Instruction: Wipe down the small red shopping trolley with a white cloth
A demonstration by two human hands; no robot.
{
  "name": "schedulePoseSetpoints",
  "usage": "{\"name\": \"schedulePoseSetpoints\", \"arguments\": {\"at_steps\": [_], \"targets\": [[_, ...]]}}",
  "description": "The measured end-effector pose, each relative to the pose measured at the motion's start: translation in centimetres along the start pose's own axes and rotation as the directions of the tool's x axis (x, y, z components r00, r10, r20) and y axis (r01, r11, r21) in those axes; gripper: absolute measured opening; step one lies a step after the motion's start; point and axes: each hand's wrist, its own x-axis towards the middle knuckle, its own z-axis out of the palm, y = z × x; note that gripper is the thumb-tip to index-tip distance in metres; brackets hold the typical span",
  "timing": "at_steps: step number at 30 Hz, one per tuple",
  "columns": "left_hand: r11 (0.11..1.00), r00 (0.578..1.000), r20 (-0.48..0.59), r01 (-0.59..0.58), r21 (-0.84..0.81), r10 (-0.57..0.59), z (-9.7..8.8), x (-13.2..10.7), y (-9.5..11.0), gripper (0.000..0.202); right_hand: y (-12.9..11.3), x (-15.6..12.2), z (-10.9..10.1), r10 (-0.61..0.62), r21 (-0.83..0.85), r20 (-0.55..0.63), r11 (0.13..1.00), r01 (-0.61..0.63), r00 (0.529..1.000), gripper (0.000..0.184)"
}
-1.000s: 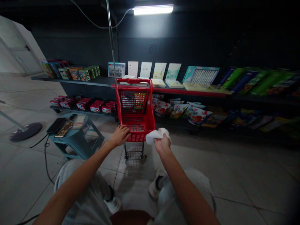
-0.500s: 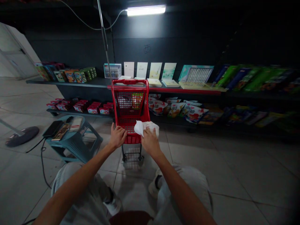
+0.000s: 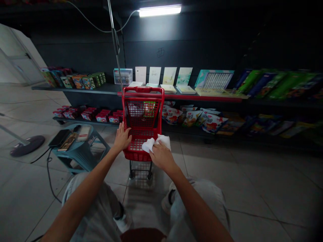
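A small red shopping cart (image 3: 142, 156) with a mesh basket stands in front of me between my knees. At its left rim is my left hand (image 3: 122, 138), fingers stretched along the outside and thumb over the basket edge, holding the cart. My right hand (image 3: 163, 155) is closed on a crumpled white cloth (image 3: 148, 145), perhaps a wipe, at the cart's near right rim. The fingertips press into the cloth, which hides part of that rim.
Left of the cart, a blue-grey stool (image 3: 78, 154) carries a dark device and flat items. A stand base (image 3: 27, 146) and cables lie farther left. Shelves behind hold books (image 3: 169, 76), snack bags (image 3: 213, 122) and red boxes (image 3: 103, 116). A metal pole (image 3: 117, 47) rises behind the cart.
My left hand has shifted up and left along the cart rim, its fingers straighter. My right hand and the cloth have moved slightly down. The cart's near end sits lower in view.
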Motion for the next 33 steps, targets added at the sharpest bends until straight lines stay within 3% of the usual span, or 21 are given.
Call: {"name": "schedulePoseSetpoints", "arguments": {"at_steps": [4,11,18,25,33], "targets": [[0.998,0.996,0.055,0.063,0.022,-0.064,-0.2,0.9,-0.3,0.05,0.1,-0.4,-1.4,-0.053,0.021,0.115,0.998,0.051,0.992,0.04],[0.988,0.992,0.093,0.067,0.136,-0.08,-1.6,1.3,0.9,0.05,-0.2,-0.9,-3.1,-0.092,0.027,0.295,0.996,0.088,0.951,0.042],[0.971,0.98,0.153,0.09,0.223,-0.126,-2.6,2.2,1.6,0.041,-0.3,-1.5,-3.8,-0.109,-0.009,0.361,0.993,0.12,0.926,0.044],[0.964,0.977,0.148,0.114,0.238,-0.152,-2.9,2.8,1.6,0.03,-0.3,-1.6,-4.0,-0.091,0.019,0.414,0.996,0.091,0.906,0.044],[0.961,0.987,0.036,0.143,0.238,-0.156,-3.4,3.3,2.5,0.026,-0.2,-1.0,-3.8,-0.093,0.04,0.486,0.996,0.084,0.869,0.045]]}}
